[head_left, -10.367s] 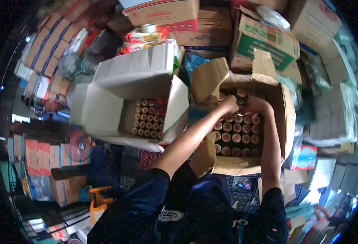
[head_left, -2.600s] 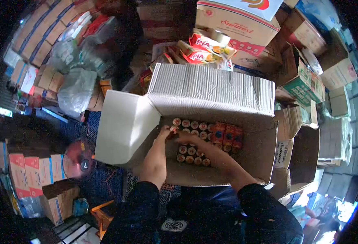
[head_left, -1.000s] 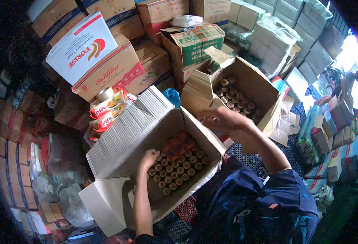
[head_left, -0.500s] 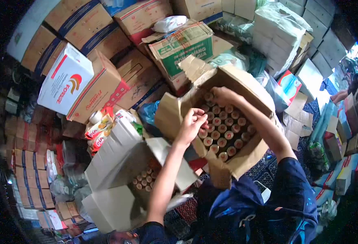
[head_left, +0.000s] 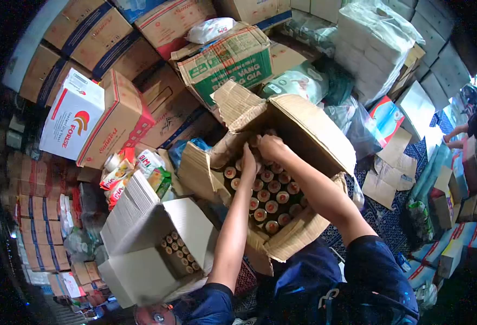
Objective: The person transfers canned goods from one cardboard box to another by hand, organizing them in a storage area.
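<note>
A large brown cardboard box (head_left: 311, 127) stands tilted in front of me with its flaps open. Rows of upright bottles with pale caps bearing red marks (head_left: 271, 207) fill its inside. My left hand (head_left: 250, 158) reaches in near the far left corner, fingers pointing up and drawn together. Right beside it, my right hand (head_left: 271, 147) is curled with its fingers bent down over the bottle tops. The fingertips of both are partly hidden, and what they grip cannot be made out. To the left, an open white-grey box (head_left: 135, 271) holds several similar capped bottles (head_left: 179, 250).
Stacked brown cartons (head_left: 100, 38) rise at the back left, near a green-printed box (head_left: 227, 65). Colourful packets (head_left: 120, 176) lie behind the smaller box. White wrapped bundles (head_left: 374, 49) stand at the back right. Flattened cardboard (head_left: 388, 176) lies on patterned flooring. Another person's arm (head_left: 456, 131) shows at far right.
My left hand has gone from above the large box's left edge down into it, beside the right hand. My right hand has shifted slightly towards me. The view has turned a little.
</note>
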Available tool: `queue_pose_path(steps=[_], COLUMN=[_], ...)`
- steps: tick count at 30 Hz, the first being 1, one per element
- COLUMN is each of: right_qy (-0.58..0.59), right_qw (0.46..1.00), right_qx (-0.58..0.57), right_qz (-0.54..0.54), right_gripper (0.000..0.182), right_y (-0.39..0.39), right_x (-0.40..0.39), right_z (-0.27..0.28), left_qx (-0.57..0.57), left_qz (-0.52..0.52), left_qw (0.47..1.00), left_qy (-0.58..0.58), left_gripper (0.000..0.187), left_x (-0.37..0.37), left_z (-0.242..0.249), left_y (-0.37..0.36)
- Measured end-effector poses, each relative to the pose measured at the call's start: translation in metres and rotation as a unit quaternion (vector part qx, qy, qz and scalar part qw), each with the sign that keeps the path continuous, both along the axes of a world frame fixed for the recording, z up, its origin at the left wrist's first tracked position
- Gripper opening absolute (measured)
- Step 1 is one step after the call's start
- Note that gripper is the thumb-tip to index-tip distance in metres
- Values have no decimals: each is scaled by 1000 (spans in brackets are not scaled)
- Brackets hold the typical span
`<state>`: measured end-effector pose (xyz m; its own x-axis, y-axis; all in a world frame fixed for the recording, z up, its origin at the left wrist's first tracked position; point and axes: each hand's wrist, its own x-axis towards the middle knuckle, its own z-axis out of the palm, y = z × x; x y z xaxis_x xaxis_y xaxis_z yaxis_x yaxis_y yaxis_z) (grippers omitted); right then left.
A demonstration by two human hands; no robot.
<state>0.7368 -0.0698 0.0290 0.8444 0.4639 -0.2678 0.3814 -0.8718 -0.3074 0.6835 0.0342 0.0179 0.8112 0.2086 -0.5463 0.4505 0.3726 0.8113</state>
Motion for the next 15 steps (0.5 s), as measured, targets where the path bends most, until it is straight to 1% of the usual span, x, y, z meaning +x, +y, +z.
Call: queue_pose_path(steps=[1,3,6,8,9,10,11,12,13,14,15], right_qy=[7,22,13,7,5,42,34,27,21,30,-32], right_qw=[1000,999,999,997,993,997,998,998,997,998,994], right_qx=[-3,-11,32,-4,-22,-8,16,40,65,27,73], right_qz=[7,24,17,81,113,58,45,33,22,55,81], right_gripper=[38,30,29,30,31,34,34,34,34,30,30], right_y=[-2,-3,-6,-4,-2,-2,-2,-5,-7,-5,-7], right_x=[1,-1,-10,0,2,1,-3,-6,-6,-1,6], right_z=[-1,5,25,9,11,12,12,11,10,6,-27], left_qx=[-6,21,63,19,-2,-6,26,58,74,90,131], left_qz=[-21,-35,-23,-30,-34,-33,-38,-42,-72,-103,-86], left_qw=[999,996,997,999,999,999,999,997,994,990,987], left_qy=[39,74,38,26,19,34,19,5,26,46,17], left_gripper=[56,54,49,47,47,48,49,49,48,50,48], left_x=[-7,-4,-5,-2,0,3,4,1,2,-1,3], left_z=[20,15,2,-14,-23,-32,-48,-47,-43,-22,-39], left_y=[-5,-2,5,10,13,15,14,6,11,13,16])
